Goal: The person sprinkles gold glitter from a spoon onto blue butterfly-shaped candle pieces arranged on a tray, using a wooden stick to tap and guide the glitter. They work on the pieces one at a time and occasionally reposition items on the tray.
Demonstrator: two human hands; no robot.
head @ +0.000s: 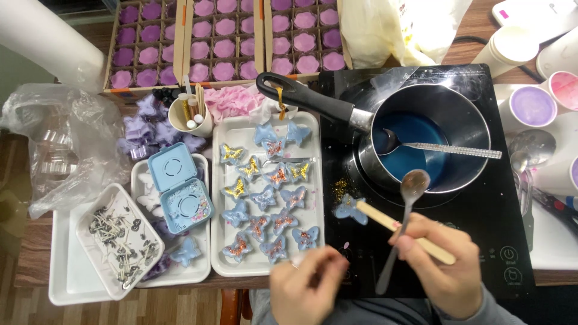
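Here, right hand (448,265) grasps a metal spoon (404,210) and a wooden stick (397,225) whose tip bears a blue butterfly piece (348,209) over the black cooktop (481,241). Left hand (307,286) blurred, fingers pinched; contents unclear. Saucepan (421,135) of blue liquid just behind.
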